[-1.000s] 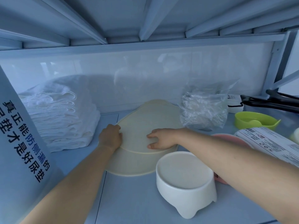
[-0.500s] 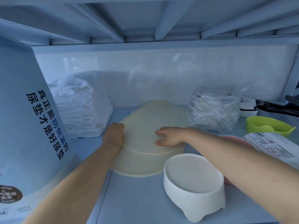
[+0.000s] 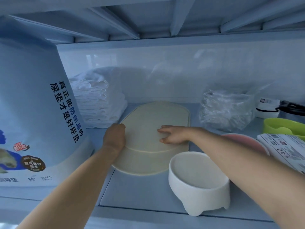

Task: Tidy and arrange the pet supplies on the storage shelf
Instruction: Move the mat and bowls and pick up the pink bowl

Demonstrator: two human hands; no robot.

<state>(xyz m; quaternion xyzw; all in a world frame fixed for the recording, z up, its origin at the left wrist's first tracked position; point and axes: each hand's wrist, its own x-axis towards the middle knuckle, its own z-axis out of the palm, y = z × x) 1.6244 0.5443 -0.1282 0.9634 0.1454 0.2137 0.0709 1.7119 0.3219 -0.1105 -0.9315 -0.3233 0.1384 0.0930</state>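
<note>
The left hand and right hand are bare. Behind them the left forearm and right forearm are bare too, uncovered to the edge of view.

The mat at centre looks matt, rubbery and smooth. The white bowl at lower right is smooth matt plastic. Folded pads look soft, papery. The clear bag is crinkly, glossy plastic.

The left hand shows only its back at the mat's left edge; its fingers are hidden. The right forearm covers most of the pink dish. The right edge cuts off the green bowl, the black tool and the labelled pack, whose print is too small to read. The blue package runs off the left edge.
</note>
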